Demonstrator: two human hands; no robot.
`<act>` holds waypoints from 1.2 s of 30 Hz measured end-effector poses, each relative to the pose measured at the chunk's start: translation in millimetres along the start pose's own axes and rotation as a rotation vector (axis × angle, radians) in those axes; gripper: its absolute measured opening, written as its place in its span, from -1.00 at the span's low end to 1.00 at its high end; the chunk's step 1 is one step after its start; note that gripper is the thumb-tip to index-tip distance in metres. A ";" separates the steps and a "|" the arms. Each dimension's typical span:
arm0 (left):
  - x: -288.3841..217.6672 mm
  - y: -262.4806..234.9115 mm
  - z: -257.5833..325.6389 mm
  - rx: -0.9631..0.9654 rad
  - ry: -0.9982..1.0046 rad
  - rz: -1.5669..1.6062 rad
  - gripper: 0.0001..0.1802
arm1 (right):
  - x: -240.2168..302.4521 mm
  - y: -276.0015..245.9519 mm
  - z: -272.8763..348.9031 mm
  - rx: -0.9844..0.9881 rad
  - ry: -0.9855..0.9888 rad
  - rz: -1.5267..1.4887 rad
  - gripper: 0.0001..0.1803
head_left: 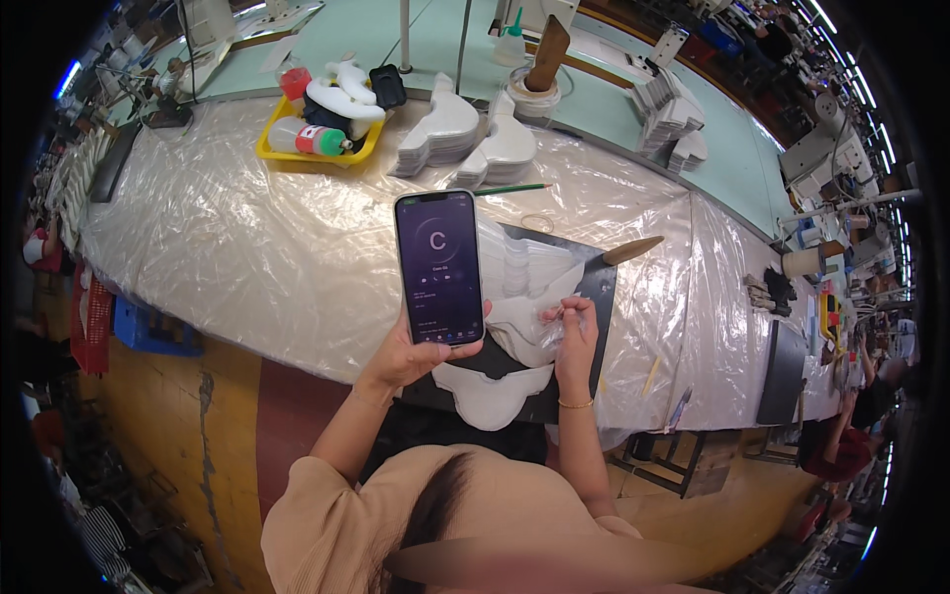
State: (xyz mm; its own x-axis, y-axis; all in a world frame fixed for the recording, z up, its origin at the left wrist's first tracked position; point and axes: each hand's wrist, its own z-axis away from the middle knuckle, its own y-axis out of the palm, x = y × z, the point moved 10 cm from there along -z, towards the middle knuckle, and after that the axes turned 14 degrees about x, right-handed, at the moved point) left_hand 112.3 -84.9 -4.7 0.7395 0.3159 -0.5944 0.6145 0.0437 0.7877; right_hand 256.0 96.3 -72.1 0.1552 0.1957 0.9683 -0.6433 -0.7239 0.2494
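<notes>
Ok so rn your left hand [411, 356] is wrapped around a phone [438, 267], fingers closed on its lower end, screen up and lit purple, sitting about centre frame. Your right hand [574, 342] is just right of it, thumb and fingertips pinched on something small over the white fabric pieces [524, 297]. Can't tell what the small thing is, too tiny, maybe a thread or a bit of trim.

Tips imo:
- The pieces lie on a dark mat [594, 297] at the near edge of the plastic-covered table [247, 257], one white piece [490, 396] hanging off the front. Slide it back onto the mat b4 it drops.
- One-handed pinching on soft fabric is fiddly. Press the heel of the right hand down on the stack so it doesn't shift while the fingertips work.
- Phone's hovering right over the stack and blocks your view of its left side. Tilt it away or park it on bare plastic to the left, well apart from the work.
- Wooden-handled tool [633, 249] rests at the mat's upper right corner, green pencil [515, 188] just above the phone. Both reachable w/ the right hand, no need to stretch to the yellow tray [272, 148] at upper left.
</notes>
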 end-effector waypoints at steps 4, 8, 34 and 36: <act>1.3 -8.0 -6.7 0.010 0.032 0.259 -0.20 | 1.0 1.1 -0.5 0.001 0.003 -0.008 -0.88; -13.1 -16.7 -21.4 -0.015 0.034 0.167 -0.14 | -0.4 -0.8 -0.1 -0.021 0.042 0.024 -0.90; -207.1 -304.4 -373.1 -0.681 -0.205 -0.821 -0.46 | -4.5 -0.6 2.6 -0.038 0.177 0.025 -0.87; -198.7 -322.6 -384.8 -0.654 -0.132 -0.763 -0.45 | -3.5 0.0 1.3 -0.034 0.173 0.041 -0.87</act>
State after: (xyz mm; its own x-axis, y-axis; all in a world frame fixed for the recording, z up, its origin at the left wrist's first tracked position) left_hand -338.7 202.9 -78.4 0.2610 -0.1192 -0.9580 0.6938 0.7132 0.1002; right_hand 256.5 94.8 -75.4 -0.0009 0.2792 0.9602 -0.6716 -0.7116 0.2063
